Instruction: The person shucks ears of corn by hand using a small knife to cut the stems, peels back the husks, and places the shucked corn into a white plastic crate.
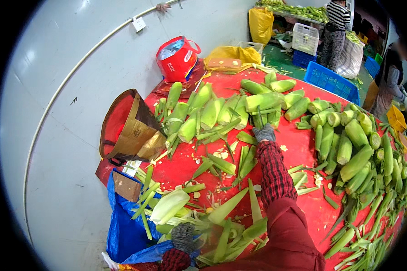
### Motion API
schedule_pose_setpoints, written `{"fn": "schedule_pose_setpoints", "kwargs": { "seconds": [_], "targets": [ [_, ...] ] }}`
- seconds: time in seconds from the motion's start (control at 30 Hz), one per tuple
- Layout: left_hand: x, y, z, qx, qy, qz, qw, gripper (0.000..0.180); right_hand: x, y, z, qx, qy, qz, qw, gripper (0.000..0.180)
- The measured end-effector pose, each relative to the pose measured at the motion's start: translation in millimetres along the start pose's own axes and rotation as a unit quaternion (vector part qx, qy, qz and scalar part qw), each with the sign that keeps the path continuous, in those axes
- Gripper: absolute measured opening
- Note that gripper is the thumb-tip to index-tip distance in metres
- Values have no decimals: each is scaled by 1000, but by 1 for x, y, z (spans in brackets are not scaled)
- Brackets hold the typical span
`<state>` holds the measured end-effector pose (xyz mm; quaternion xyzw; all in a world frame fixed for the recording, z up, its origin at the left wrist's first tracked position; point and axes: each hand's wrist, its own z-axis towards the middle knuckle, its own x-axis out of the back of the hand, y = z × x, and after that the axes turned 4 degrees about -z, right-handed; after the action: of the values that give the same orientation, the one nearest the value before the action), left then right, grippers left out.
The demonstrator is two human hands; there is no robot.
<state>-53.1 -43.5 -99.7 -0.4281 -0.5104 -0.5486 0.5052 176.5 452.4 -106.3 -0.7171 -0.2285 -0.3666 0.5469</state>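
Note:
My right hand, in a grey glove, reaches far across the red table and is closed. A thin dark strip like a knife blade sticks up from it, against the green corn ears in the row ahead. My left hand, in a dark glove, is low at the near left among loose husks, beside a blue bag. Its fingers are blurred and partly hidden, so I cannot tell whether it holds anything. A pale husk piece lies just beyond it.
A large heap of corn covers the table's right side. On the left stand a brown bag and a red bag. A blue crate sits past the far edge. Other people stand at the back and far right.

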Motion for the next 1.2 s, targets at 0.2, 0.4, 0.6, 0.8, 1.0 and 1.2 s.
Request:
{"fn": "schedule_pose_setpoints", "kwargs": {
  "seconds": [0.2,0.4,0.6,0.8,1.0,1.2],
  "targets": [
    [9,7,0,13,-25,-10,1000,73,2,-1,-5,-9,-31,-21,999,66],
    [1,2,2,-3,-23,-4,1000,77,38,50,-59,39,-81,-31,995,55],
    [21,12,5,29,-16,-63,997,76,123,82,-168,-110,-251,356,893,38],
    [84,40,32,-29,81,-333,939,71,206,123,-276,-21,-280,351,893,30],
    [144,151,54,-364,-4,-188,912,90,274,112,-384,75,-349,226,906,25],
    [125,152,8,-293,-134,-542,776,98,290,105,-457,37,-311,339,887,29]
  ]
}}
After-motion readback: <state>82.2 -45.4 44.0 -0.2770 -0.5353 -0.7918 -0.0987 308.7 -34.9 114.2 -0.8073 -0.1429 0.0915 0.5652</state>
